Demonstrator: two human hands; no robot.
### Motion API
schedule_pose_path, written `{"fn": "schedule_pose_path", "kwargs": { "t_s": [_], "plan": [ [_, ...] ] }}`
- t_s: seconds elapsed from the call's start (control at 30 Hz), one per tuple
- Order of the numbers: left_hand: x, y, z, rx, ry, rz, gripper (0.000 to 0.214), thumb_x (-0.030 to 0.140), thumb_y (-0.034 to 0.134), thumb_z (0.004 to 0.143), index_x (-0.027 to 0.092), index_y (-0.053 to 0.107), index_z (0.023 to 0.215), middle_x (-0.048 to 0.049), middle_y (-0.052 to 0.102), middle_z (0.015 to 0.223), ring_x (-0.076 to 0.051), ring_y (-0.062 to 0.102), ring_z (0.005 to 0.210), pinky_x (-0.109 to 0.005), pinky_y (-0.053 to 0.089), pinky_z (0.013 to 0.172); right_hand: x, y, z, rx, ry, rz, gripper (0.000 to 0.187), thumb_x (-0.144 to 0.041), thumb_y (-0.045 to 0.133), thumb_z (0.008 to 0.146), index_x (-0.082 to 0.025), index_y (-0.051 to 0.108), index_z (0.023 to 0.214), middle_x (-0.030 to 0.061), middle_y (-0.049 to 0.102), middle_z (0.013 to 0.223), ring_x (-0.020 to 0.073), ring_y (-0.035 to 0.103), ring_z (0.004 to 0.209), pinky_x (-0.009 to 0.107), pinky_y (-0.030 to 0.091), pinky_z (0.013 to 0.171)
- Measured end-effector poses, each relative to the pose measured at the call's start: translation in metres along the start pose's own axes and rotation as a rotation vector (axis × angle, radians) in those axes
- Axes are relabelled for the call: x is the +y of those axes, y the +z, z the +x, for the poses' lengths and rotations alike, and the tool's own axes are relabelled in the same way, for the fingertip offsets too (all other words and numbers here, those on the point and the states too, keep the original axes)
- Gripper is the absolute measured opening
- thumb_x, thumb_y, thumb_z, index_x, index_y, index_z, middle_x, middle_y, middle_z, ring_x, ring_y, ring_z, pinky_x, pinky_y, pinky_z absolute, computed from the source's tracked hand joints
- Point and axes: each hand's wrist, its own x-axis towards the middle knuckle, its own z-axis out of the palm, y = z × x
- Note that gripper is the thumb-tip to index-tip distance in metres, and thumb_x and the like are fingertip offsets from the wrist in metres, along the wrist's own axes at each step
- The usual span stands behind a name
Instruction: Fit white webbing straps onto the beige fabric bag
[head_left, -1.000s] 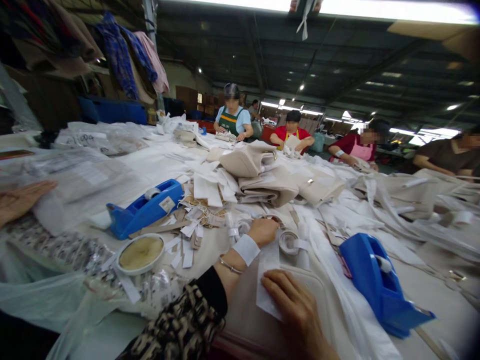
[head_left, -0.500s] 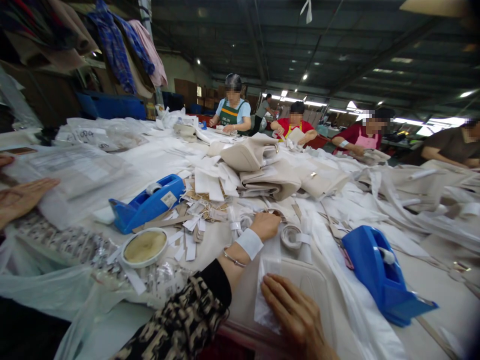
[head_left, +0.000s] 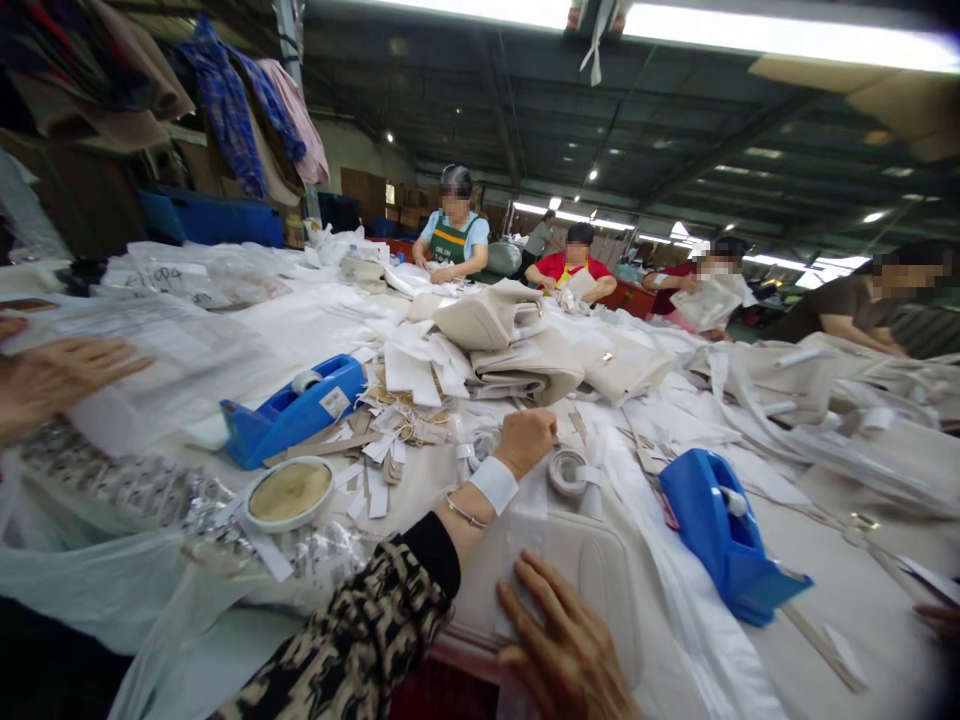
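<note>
A pale beige bag point(head_left: 592, 560) lies flat in front of me on the table. Beyond its top edge, my left hand point(head_left: 525, 443) is closed, its fingers turned away so that what they grip is hidden. A translucent white strip point(head_left: 534, 505) runs from beneath that hand down over the bag. My right hand point(head_left: 570, 635) rests on the bag and the strip, palm down with fingers stretched. Close to my left hand are a rolled beige strap point(head_left: 568, 472) in a white wrap and a second wrapped strap point(head_left: 469, 452).
Blue tape dispensers stand left point(head_left: 296, 405) and right point(head_left: 716, 530). Paper tags point(head_left: 379, 480) and a round tin point(head_left: 290, 492) lie at left. Folded beige bags point(head_left: 525, 350) are piled behind. A co-worker's hand point(head_left: 67, 375) presses plastic at far left; several people work across the table.
The view has shifted slightly. My right hand has slid a little left over the bag, and the white strip lies straighter. A co-worker at the right back has lifted a clear bag.
</note>
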Motion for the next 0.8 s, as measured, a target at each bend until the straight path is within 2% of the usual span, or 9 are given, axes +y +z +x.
{"fn": "schedule_pose_path", "kwargs": {
  "t_s": [0.1, 0.17, 0.23, 0.33, 0.43, 0.5, 0.57, 0.67, 0.8],
  "plan": [
    [0.010, -0.021, -0.005, 0.058, 0.035, -0.097, 0.040, 0.006, 0.034, 0.088, 0.013, 0.071, 0.102, -0.0096, 0.073, 0.104, -0.018, 0.068, 0.096, -0.029, 0.054, 0.085, -0.002, 0.000, -0.001, 0.022, -0.003, -0.016, 0.041, -0.040, 0.048, 0.096, -0.011, 0.068, 0.117, 0.0201, 0.065, 0.119, 0.0345, 0.057, 0.123, 0.045, 0.062, 0.085],
    [0.013, -0.032, -0.020, 0.048, 0.090, -0.158, 0.043, 0.002, 0.033, 0.085, 0.013, 0.071, 0.100, -0.0073, 0.074, 0.099, -0.014, 0.069, 0.089, -0.023, 0.054, 0.081, -0.003, 0.000, -0.002, 0.016, 0.010, -0.017, 0.039, -0.038, 0.049, 0.096, -0.011, 0.067, 0.118, 0.0199, 0.065, 0.120, 0.0340, 0.057, 0.123, 0.045, 0.062, 0.086],
    [0.011, -0.038, -0.050, 0.025, 0.173, -0.212, 0.043, 0.000, 0.036, 0.081, 0.014, 0.072, 0.096, -0.0047, 0.075, 0.099, -0.013, 0.068, 0.092, -0.022, 0.053, 0.085, -0.004, 0.001, -0.003, 0.003, 0.029, -0.004, 0.037, -0.036, 0.050, 0.096, -0.011, 0.066, 0.119, 0.0196, 0.064, 0.121, 0.0339, 0.056, 0.124, 0.045, 0.061, 0.088],
    [-0.001, -0.037, -0.110, -0.035, 0.370, -0.273, 0.042, -0.001, 0.042, 0.077, 0.016, 0.073, 0.100, -0.0056, 0.074, 0.103, -0.016, 0.065, 0.101, -0.028, 0.049, 0.098, -0.008, 0.003, -0.004, -0.018, 0.064, 0.045, 0.035, -0.032, 0.052, 0.095, -0.012, 0.064, 0.122, 0.0189, 0.062, 0.123, 0.0333, 0.053, 0.128, 0.044, 0.059, 0.093],
    [-0.019, -0.028, -0.162, -0.119, 0.520, -0.215, 0.044, 0.004, 0.046, 0.084, 0.019, 0.065, 0.121, -0.0056, 0.066, 0.126, -0.018, 0.056, 0.123, -0.035, 0.035, 0.116, -0.011, 0.003, -0.004, -0.042, 0.139, 0.109, 0.036, -0.026, 0.055, 0.093, -0.014, 0.061, 0.126, 0.0170, 0.061, 0.124, 0.0308, 0.051, 0.130, 0.044, 0.055, 0.099],
    [-0.028, -0.023, -0.181, -0.153, 0.565, -0.154, 0.048, 0.009, 0.045, 0.090, 0.020, 0.053, 0.137, -0.0056, 0.053, 0.145, -0.018, 0.044, 0.137, -0.037, 0.026, 0.121, -0.011, 0.001, -0.006, -0.055, 0.182, 0.142, 0.035, -0.020, 0.056, 0.092, -0.017, 0.061, 0.126, 0.0150, 0.061, 0.124, 0.0283, 0.052, 0.129, 0.044, 0.053, 0.103],
    [-0.034, -0.019, -0.189, -0.168, 0.594, -0.093, 0.048, 0.014, 0.043, 0.096, 0.019, 0.045, 0.143, -0.0066, 0.045, 0.152, -0.018, 0.036, 0.143, -0.037, 0.024, 0.122, -0.011, -0.005, -0.012, -0.063, 0.189, 0.160, 0.037, -0.013, 0.052, 0.090, -0.020, 0.062, 0.126, 0.0131, 0.061, 0.127, 0.0260, 0.052, 0.130, 0.045, 0.051, 0.105],
    [-0.035, -0.018, -0.189, -0.159, 0.625, -0.019, 0.041, 0.025, 0.041, 0.101, 0.018, 0.049, 0.141, -0.0094, 0.045, 0.151, -0.020, 0.035, 0.144, -0.039, 0.026, 0.122, -0.013, -0.017, -0.030, -0.100, 0.164, 0.149, 0.048, -0.006, 0.043, 0.087, -0.019, 0.058, 0.131, 0.0119, 0.059, 0.134, 0.0235, 0.049, 0.133, 0.045, 0.049, 0.107],
    [-0.033, -0.020, -0.188, -0.136, 0.661, 0.030, 0.041, 0.035, 0.043, 0.101, 0.021, 0.052, 0.139, -0.0118, 0.045, 0.151, -0.023, 0.037, 0.143, -0.041, 0.028, 0.121, -0.027, -0.020, -0.065, -0.062, 0.104, -0.026, 0.061, 0.000, 0.034, 0.084, -0.015, 0.048, 0.142, 0.0133, 0.054, 0.141, 0.0256, 0.042, 0.139, 0.045, 0.050, 0.105]
  ]
}}
